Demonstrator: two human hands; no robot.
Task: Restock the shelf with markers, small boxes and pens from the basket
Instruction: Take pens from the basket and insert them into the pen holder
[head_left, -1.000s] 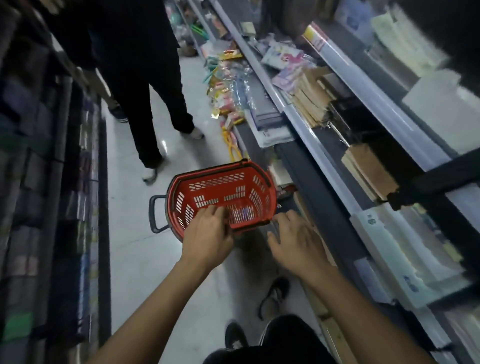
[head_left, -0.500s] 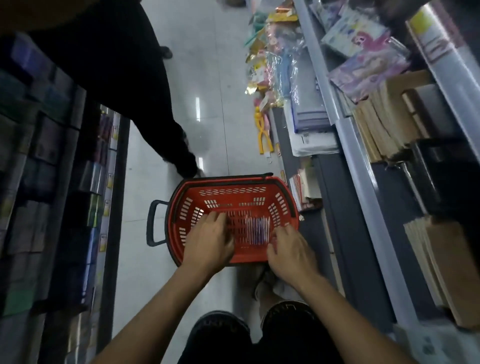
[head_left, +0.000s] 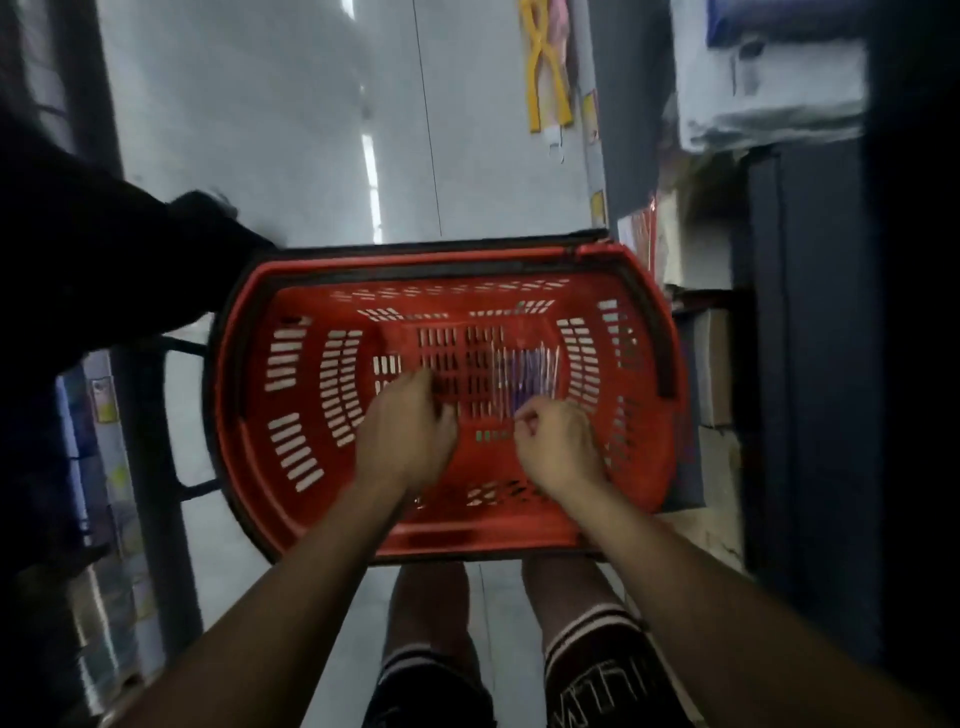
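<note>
A red plastic basket (head_left: 249, 415) with black handles stands on the floor in front of me. On its bottom, right of centre, lies a clear pack of purple pens (head_left: 524, 376). My right hand (head_left: 563, 449) is inside the basket at the pack's near edge, with thumb and forefinger pinching it. Reaching in beside it, my left hand (head_left: 410, 439) has its fingers curled down onto the basket floor just left of the pack. The blur hides whether it holds anything.
Dark shelving (head_left: 810, 312) with white stacks and small boxes lines the right side, close to the basket. Another shelf (head_left: 104, 467) runs along the left. A person's dark trouser leg (head_left: 130, 249) stands at the basket's far left corner. My knees are just below the basket.
My view has tilted down and closer over the basket. Both hands have moved from the near rim deeper inside, and the right fingers have closed at the pen pack's edge.
</note>
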